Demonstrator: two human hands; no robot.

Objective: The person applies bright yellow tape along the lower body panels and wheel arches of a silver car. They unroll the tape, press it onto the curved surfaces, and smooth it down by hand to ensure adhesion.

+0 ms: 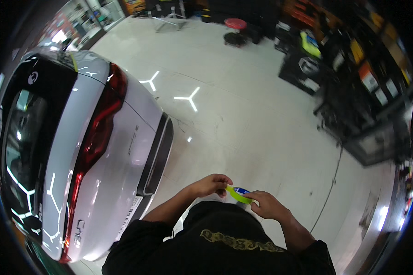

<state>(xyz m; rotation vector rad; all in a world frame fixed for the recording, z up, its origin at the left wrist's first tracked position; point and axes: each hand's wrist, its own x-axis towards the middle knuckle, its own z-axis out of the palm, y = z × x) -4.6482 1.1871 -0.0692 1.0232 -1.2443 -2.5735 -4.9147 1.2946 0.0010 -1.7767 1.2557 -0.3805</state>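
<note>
1. Left hand (212,185): grip closed, fingertips pinched on the free end of a yellow-green tape strip (237,195), in front of the person's chest.
2. Right hand (267,205): grip closed around a tape roll (241,191), whose blue inner core shows between the two hands. The roll sits just beside the left hand, with the strip running between them.
3. Progress, as judged: a short length of tape is drawn off the roll. It is not torn free and is not applied to anything. No tape of this colour can be made out on the rear bodywork, so any masking appears to remain undone.
4. Nearest work object: the rear of a silver car (105,174), to the person's left, with its red tail light bar (96,133) and dark rear window (27,137). Neither hand touches it.
5. Surface: a glossy pale floor (243,119), reflecting Y-shaped ceiling lights.
6. Room: a workshop. Dark shelving (367,91) stocked with boxed goods runs along the right side; a red-topped stool (235,28) stands at the far end.
</note>
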